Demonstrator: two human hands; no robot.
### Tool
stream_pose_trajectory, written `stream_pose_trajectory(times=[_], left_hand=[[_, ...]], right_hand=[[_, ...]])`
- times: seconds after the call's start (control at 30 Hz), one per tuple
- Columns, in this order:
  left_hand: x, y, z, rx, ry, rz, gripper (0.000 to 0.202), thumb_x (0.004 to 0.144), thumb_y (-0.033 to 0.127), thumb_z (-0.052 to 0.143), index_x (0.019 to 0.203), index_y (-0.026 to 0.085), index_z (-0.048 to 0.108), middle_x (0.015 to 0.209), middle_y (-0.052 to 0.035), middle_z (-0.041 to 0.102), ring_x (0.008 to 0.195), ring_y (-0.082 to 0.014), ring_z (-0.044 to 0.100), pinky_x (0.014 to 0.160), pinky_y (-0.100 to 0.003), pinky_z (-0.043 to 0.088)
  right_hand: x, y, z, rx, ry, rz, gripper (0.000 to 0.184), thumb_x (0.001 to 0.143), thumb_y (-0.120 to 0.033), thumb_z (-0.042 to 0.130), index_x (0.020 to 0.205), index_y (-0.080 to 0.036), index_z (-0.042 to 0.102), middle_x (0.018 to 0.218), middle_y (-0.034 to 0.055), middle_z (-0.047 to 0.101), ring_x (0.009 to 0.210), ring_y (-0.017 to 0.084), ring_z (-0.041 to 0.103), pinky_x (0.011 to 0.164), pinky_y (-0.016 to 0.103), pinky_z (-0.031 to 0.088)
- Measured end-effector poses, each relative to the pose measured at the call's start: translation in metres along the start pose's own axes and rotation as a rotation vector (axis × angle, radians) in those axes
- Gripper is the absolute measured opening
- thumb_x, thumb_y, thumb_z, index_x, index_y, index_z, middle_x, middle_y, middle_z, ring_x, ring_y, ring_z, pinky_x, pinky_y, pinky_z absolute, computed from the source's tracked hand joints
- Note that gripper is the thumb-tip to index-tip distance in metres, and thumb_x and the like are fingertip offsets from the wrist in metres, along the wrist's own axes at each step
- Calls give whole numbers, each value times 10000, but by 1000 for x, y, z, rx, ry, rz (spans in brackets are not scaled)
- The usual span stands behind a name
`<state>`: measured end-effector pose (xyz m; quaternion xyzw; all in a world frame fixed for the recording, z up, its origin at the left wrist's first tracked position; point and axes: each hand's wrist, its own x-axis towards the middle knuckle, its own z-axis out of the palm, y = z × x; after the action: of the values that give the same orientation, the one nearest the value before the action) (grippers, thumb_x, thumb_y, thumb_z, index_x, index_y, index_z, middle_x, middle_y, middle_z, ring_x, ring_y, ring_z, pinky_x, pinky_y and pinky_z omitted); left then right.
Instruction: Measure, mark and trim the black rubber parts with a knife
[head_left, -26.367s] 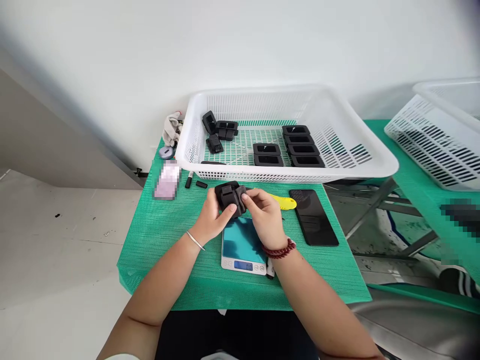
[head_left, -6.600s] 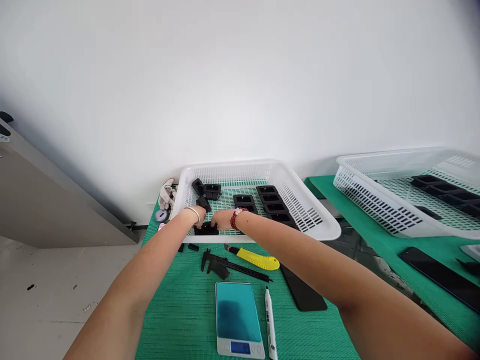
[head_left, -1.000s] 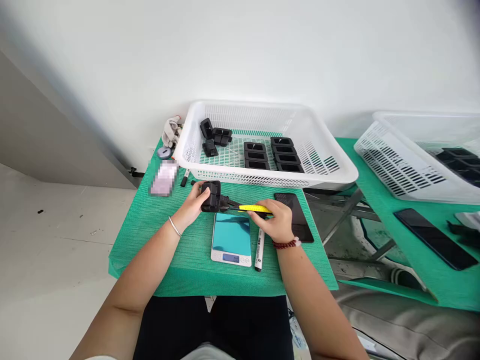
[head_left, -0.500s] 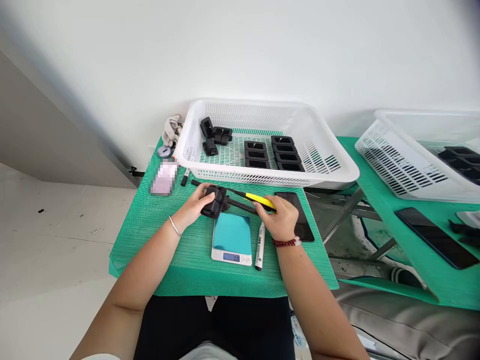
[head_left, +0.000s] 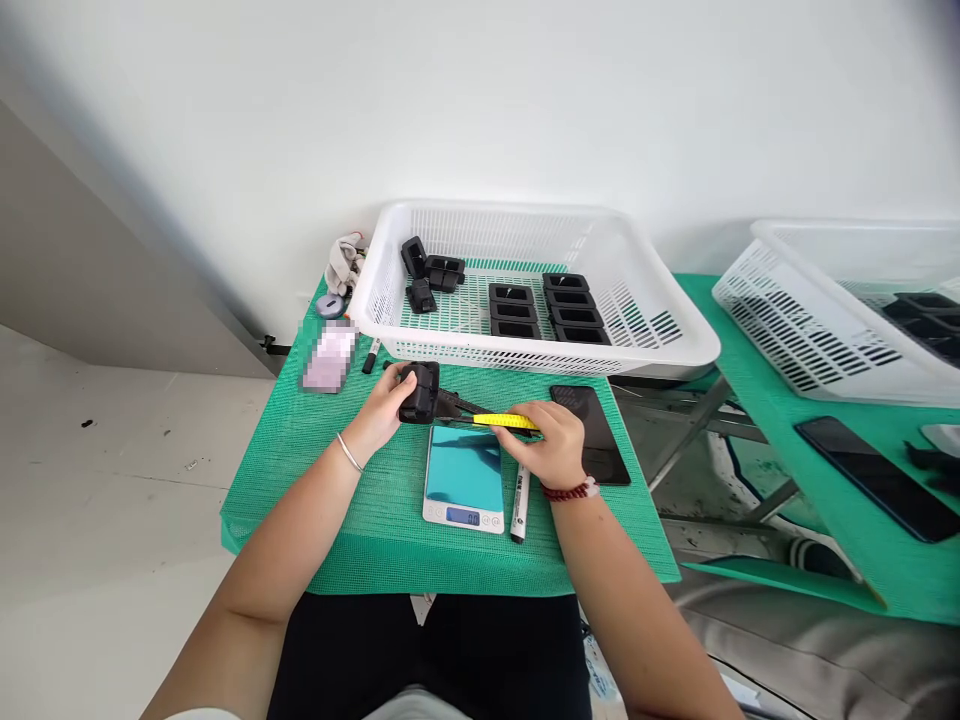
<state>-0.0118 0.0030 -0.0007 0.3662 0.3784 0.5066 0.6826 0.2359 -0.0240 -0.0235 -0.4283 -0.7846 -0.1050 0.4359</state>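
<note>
My left hand [head_left: 387, 405] is closed round a black moulded block [head_left: 420, 392], raised above the table's left middle, with the thumb on its near face. In my right hand [head_left: 551, 440] is a slim yellow-handled tool [head_left: 504, 421], its thin dark end pointing left at the block. Whether that end touches the block I cannot tell. Behind the tool lies a dark flat piece like a caliper [head_left: 457, 402], partly hidden by the block and my right hand. Just below stands a small digital scale [head_left: 463, 470], with a white marker pen [head_left: 519, 505] beside it.
A white plastic basket [head_left: 536, 352] holding several black blocks [head_left: 574, 310] stands at the back. A dark phone or tablet [head_left: 600, 440] lies right of my hand. A cap-ended pen [head_left: 370, 357] and glove [head_left: 345, 262] are at left. Another basket and phone [head_left: 874, 475] occupy the neighbouring table.
The block in my left hand has shifted slightly left and up and is turned. My right hand has moved a little left and down, and the yellow-handled tool lies flatter.
</note>
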Motion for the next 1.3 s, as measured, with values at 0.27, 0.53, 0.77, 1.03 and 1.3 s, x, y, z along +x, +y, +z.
stream_pose_trajectory(times=[0.27,0.53,0.77,1.03,1.3], left_hand=[[-7,1,2,14,-226,-88,458,684,423,777,1032,195,583,932,-41,666,761,-159,647,586,-227,461],[-4,2,6,-23,-49,-41,468,662,459,781,990,188,585,875,-26,657,776,-160,632,645,-260,492],[-3,-1,3,-17,-22,-11,458,677,468,765,995,199,574,893,-35,659,814,-186,642,657,-284,496],[-4,-3,2,31,-182,-104,478,668,445,780,1016,195,568,919,-49,665,745,-174,646,594,-262,481],[1,-3,3,-24,65,-40,441,670,432,779,962,194,549,822,-10,640,760,-166,635,635,-285,514]], right_hand=[[-3,6,2,-189,94,153,203,792,-380,673,801,-181,636,668,44,686,611,175,632,564,289,485],[-1,1,-2,-42,46,145,163,788,-352,671,788,-196,627,681,36,676,640,174,623,593,299,494],[-1,1,1,15,-81,142,198,783,-404,664,774,-209,638,690,42,684,647,187,622,626,334,503],[-7,10,7,-139,28,320,280,809,-471,633,835,-193,650,749,69,692,691,214,619,600,339,484],[1,2,0,61,-129,194,240,795,-453,648,780,-214,641,702,38,684,687,201,621,681,364,493]])
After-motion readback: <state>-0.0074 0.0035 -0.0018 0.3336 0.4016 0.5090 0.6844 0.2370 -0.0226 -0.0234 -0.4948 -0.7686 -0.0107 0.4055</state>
